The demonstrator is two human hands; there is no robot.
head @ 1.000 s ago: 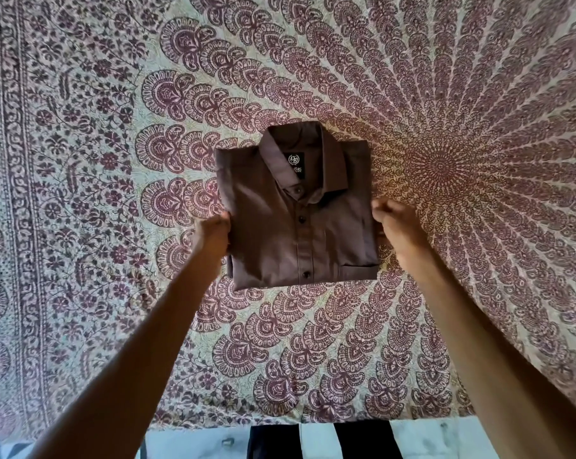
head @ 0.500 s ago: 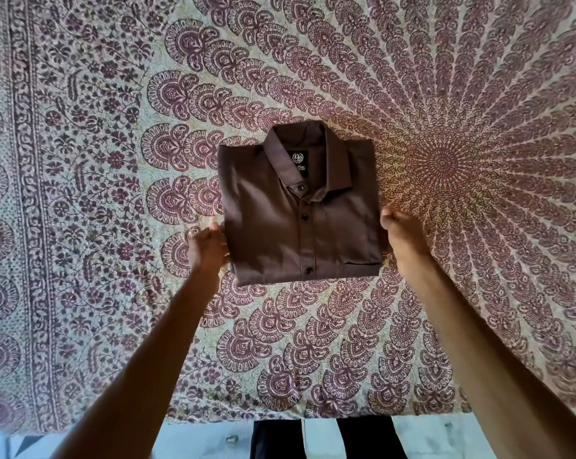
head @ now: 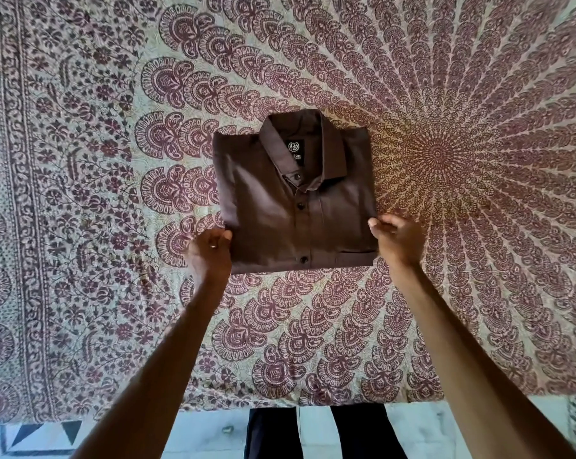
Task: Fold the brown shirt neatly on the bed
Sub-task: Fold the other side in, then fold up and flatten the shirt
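The brown shirt (head: pixel 273 213) lies folded into a flat rectangle on the bed, collar away from me, buttons and black neck label facing up, and a chest pocket at its near right corner. My left hand (head: pixel 210 253) is at the shirt's near left edge, fingers curled together against the cloth, a ring showing. My right hand (head: pixel 397 240) is at the near right edge beside the pocket, fingertips bent onto the fold. Both forearms reach in from the bottom of the view.
A cream bedspread (head: pixel 114 160) with a maroon mandala print covers the whole bed; its near edge (head: pixel 280 404) hangs just in front of me. Below it are a pale tiled floor (head: pixel 197 432) and dark trouser legs (head: pixel 273 435).
Both hands have slid along the shirt's side edges toward me, from mid-height to near its bottom corners. The shirt has kept its folded shape and place.
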